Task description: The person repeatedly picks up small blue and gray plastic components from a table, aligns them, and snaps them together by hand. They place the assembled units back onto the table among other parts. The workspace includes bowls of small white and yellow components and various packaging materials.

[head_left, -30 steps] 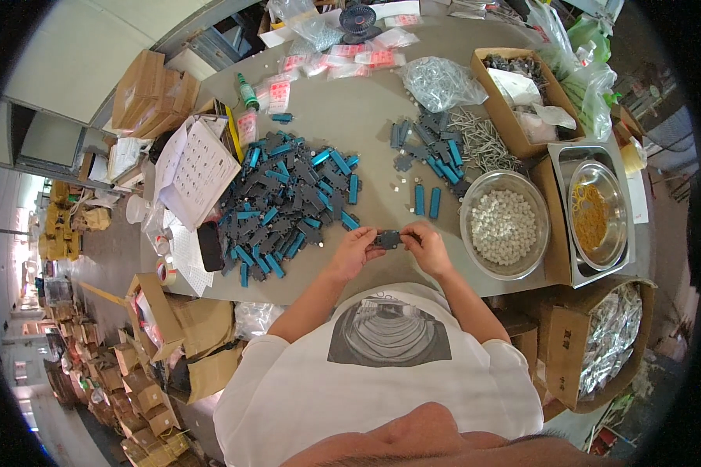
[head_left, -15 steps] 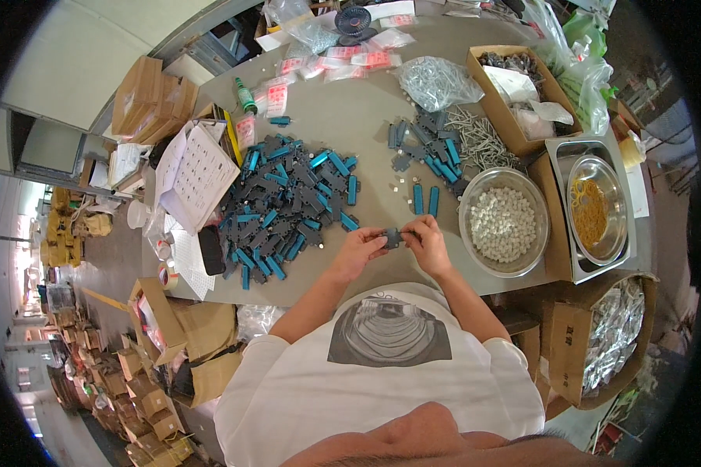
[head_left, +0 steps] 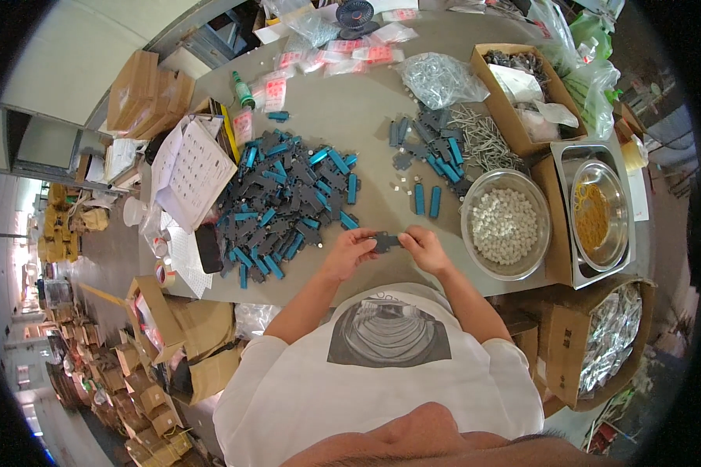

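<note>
A dark grey flat plastic part (head_left: pixel 385 243) is held just above the near edge of the table. My left hand (head_left: pixel 349 252) pinches its left end, and my right hand (head_left: pixel 426 249) grips the right end with thumb and fingers. To the left lies a large heap of dark grey and blue plastic parts (head_left: pixel 292 214). Two blue-faced parts (head_left: pixel 435 202) stand apart beyond my right hand. Behind them is a smaller group of similar parts (head_left: pixel 444 149). Nearest on the right, a metal bowl (head_left: pixel 506 274) holds many small white pieces (head_left: pixel 503 224).
Loose screws (head_left: pixel 491 142) lie beside an open carton (head_left: pixel 484 71). At the right, a steel tray (head_left: pixel 628 261) carries a bowl of yellow rubber bands (head_left: pixel 592 214). Papers (head_left: pixel 199 175) and a black phone-like object (head_left: pixel 208 247) sit left. Plastic bags (head_left: pixel 436 80) and a fan (head_left: pixel 355 15) are at the back.
The grey part has shifted slightly left and nearer to me, and more of its flat face shows between my hands. The heaps look unchanged.
</note>
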Demonstrator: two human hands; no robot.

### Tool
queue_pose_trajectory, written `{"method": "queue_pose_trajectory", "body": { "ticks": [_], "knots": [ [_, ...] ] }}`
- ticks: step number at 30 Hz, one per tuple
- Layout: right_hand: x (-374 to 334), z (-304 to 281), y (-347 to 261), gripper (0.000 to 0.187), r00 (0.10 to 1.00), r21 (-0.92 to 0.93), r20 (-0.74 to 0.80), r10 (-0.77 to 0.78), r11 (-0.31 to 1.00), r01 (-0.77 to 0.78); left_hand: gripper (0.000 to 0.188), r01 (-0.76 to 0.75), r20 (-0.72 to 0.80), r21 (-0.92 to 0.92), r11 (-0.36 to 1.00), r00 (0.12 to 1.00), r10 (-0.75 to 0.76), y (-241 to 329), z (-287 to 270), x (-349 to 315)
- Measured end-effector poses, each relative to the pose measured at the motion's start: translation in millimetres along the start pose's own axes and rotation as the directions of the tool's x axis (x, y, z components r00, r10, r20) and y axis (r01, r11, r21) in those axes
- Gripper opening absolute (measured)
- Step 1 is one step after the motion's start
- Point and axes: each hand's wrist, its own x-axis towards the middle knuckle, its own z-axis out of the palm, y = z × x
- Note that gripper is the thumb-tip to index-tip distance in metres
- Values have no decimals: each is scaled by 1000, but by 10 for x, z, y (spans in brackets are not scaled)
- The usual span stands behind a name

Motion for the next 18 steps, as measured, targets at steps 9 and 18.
{"method": "queue_pose_trajectory", "body": {
  "ticks": [9,18],
  "knots": [
    [816,299,395,39,936,-527,-264,-231,847,60,30,-428,-531,122,895,734,423,576,-405,304],
    [1305,404,516,62,971,-934,-90,223,318,-160,21,-448,-358,325,833,757,547,531,-316,691]
  ]
}}
